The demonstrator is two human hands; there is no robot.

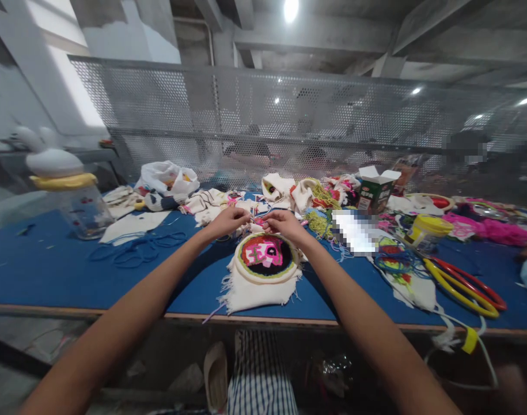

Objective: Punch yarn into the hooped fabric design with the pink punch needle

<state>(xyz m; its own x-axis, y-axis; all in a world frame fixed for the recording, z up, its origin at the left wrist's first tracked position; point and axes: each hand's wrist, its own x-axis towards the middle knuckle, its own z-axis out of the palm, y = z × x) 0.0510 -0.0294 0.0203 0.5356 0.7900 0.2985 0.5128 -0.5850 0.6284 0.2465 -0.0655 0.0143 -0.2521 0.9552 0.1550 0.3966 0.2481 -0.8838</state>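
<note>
Just beyond the embroidery hoop (pixel 268 278), my left hand (pixel 234 221) and my right hand (pixel 285 223) face each other with fingers pinched. A short bit of pink yarn (pixel 258 220) shows between their fingertips; its ends are hidden. The hoop lies flat near the table's front edge, stretched over cream cloth (pixel 254 295) with frayed edges. Inside it is a tufted picture (pixel 265 253) in pink, red, white and black with a yellow-green border. A lilac strand (pixel 214 312) trails from the cloth over the table edge.
Cloth scraps and yarn (pixel 317 222) heap along the back of the blue table (pixel 129 282). A rabbit-lidded jar (pixel 79 196) and loose blue yarn (pixel 137 248) lie left. Right are a green carton (pixel 374 192), a yellow-lidded tub (pixel 428 232) and yellow and red hoops (pixel 464 288).
</note>
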